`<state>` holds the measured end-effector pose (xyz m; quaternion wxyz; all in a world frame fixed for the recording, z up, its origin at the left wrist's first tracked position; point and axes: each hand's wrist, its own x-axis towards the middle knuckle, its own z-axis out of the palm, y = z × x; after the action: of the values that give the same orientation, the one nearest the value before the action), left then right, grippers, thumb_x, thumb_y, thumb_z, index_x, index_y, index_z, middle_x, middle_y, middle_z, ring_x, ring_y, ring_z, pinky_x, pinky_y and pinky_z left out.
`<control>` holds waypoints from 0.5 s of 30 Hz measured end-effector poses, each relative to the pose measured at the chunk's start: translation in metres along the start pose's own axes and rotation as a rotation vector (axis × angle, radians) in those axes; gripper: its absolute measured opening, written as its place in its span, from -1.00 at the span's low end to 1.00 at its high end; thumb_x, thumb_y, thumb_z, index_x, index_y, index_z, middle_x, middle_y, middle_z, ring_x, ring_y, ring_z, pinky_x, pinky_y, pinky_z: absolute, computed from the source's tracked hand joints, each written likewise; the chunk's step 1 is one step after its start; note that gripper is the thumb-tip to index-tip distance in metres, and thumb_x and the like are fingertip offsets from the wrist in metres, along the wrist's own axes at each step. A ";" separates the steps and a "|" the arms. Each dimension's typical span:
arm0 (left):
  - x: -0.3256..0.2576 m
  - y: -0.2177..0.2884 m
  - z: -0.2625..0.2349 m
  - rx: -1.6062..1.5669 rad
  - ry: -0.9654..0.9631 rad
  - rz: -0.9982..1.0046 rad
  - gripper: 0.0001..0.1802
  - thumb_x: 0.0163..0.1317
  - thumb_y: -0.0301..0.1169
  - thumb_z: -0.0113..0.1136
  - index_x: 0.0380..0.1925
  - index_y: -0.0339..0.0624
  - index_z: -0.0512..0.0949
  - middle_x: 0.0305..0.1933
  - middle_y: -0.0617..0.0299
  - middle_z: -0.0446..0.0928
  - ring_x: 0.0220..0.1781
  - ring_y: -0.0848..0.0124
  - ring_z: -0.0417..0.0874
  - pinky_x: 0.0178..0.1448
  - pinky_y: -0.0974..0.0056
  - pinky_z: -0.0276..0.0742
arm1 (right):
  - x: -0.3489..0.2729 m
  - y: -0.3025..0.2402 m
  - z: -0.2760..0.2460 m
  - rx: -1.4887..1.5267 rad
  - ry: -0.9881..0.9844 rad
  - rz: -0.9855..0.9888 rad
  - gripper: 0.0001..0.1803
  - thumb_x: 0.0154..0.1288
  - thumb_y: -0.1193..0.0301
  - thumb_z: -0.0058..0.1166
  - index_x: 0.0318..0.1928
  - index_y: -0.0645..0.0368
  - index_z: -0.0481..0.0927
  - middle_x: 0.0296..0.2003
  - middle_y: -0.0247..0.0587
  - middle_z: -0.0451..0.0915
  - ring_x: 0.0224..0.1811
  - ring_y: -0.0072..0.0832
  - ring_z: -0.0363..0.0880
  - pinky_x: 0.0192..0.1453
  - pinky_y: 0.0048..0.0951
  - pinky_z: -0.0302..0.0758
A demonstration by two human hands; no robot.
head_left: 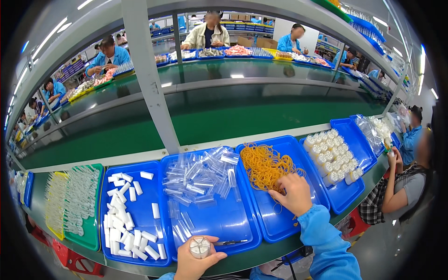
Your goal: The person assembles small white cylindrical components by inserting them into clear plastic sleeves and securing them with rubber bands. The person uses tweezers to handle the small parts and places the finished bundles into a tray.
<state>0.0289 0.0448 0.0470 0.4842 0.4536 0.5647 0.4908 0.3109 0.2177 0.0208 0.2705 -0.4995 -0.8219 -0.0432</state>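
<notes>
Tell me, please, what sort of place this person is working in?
Most likely a factory assembly or packing line. A long green conveyor belt runs past rows of seated workers in blue jackets, and blue trays hold sorted small parts, including orange rubber bands.

Glossy blue plastic trays (280, 224) hold clear, shiny plastic tubes (200, 179), matt white sticks (126, 214) and orange rubber bands (266, 165). The green belt (224, 112) gleams smooth; its frame (149, 84) is grey painted metal.
</notes>
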 end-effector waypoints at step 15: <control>-0.016 -0.008 -0.003 -0.063 0.098 0.032 -0.72 0.13 -0.55 0.44 -0.16 -0.36 0.61 -0.36 0.27 0.61 -0.38 0.55 0.54 -0.25 0.40 0.49 | 0.008 0.008 -0.069 0.092 -0.219 0.026 -0.88 0.11 0.42 0.36 -0.37 0.18 0.71 -0.42 -0.18 0.65 -0.28 -0.20 0.60 -0.17 -0.21 0.52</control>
<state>0.0277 0.0276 0.0405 0.4623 0.4226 0.5648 0.5373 0.3422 0.2043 0.0819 0.2023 -0.4987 -0.8411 0.0531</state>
